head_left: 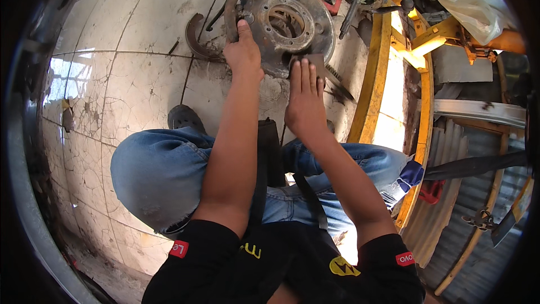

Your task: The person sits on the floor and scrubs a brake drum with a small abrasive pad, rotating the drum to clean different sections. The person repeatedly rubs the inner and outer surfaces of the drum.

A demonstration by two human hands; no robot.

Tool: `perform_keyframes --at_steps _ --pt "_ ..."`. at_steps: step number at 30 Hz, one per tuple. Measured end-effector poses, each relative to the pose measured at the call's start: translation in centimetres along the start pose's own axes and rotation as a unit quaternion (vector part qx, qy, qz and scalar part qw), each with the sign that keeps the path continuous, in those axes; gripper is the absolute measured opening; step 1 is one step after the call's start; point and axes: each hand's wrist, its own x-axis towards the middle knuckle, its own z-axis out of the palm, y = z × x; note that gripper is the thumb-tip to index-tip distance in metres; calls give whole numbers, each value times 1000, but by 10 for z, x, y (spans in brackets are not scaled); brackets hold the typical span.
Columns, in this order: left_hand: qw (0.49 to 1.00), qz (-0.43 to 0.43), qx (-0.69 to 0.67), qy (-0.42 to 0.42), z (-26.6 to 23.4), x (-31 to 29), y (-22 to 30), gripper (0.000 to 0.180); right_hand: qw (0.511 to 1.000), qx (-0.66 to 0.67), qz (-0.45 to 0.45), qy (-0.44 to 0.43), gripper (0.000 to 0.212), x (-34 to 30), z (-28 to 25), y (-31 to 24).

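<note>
1. The big round metal plate [319, 25] is on the tile floor [143, 39], in front of the person. I can't tell what props it up. If something under it is loose, a hard push on one side could make it tip or slide.

2. The left hand [243, 53] seems to grasp the dark curved piece [231, 16] at the plate's left side, thumb on top. Its other fingers are hidden, so I can't tell how tight the hold is. A weak hold could let the piece slip and pinch a finger.

3. The right hand [305, 93] has its fingers out straight over a flat brown piece [316, 63] at the plate's near right edge. I can't see its thumb, so I can't tell if it pinches the piece. If the piece slides away, bare fingertips could scrape on rough metal.

4. A brush [339, 83] lies just beside the right hand. A quick swing that way could make knuckles bump its bristles.

5. Another curved piece [194, 36] is on the floor, left of the plate. The left shoe [184, 117] is near too. If the plate slides toward the person, it could hit that foot.
</note>
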Motion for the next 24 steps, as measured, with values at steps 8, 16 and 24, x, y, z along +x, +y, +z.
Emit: perform_keyframes --at_steps 8,16,24 --pt "1000 -8 23 6 3 -8 7 64 999 -16 32 -30 78 10 -3 7" --pt "999 -3 46 2 2 0 0 64 998 -22 37 -47 77 16 -8 13" --pt "1000 15 -5 -10 2 -4 2 66 1000 -15 7 -27 76 11 -6 18"
